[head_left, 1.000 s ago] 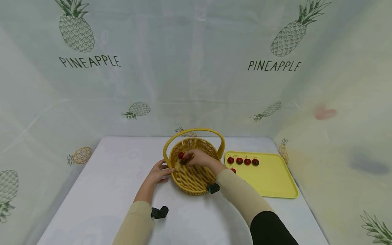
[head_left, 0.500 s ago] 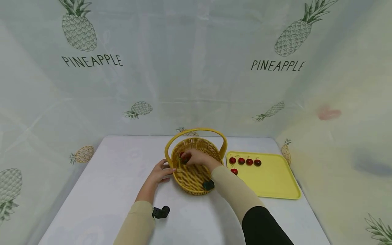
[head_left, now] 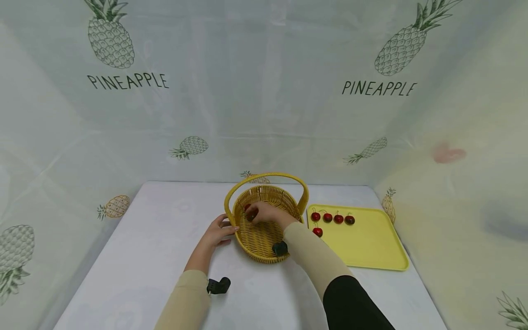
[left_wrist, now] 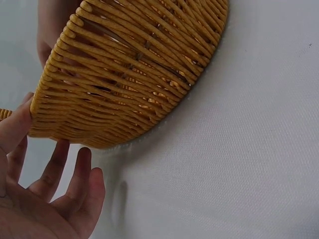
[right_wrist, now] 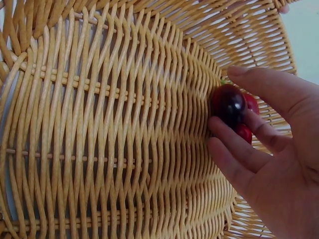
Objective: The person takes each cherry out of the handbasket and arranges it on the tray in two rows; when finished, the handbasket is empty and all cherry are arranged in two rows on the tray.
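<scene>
A yellow wicker basket (head_left: 256, 240) with an arched handle stands on the table. My left hand (head_left: 216, 232) grips its left side, thumb over the rim (left_wrist: 34, 110) and the other fingers spread along the outside of the weave. Inside the basket is my right hand (head_left: 266, 213), its thumb and fingers around a dark red cherry (right_wrist: 229, 103) close to the woven wall. Behind this cherry, brighter red ones (right_wrist: 243, 132) show between the fingers. In the head view the right hand covers most of these cherries.
Right of the basket lies a yellow tray (head_left: 371, 243). Several cherries with stems form a row (head_left: 327, 217) along its back left, and another cherry (head_left: 317, 232) lies in front of them. A pineapple-printed sheet (head_left: 264, 114) hangs behind the white table (head_left: 173, 206).
My right hand has pushed slightly further left onto the cherries in the basket, its fingers closing around one. The left hand keeps its hold. The whole head view has shifted slightly.
</scene>
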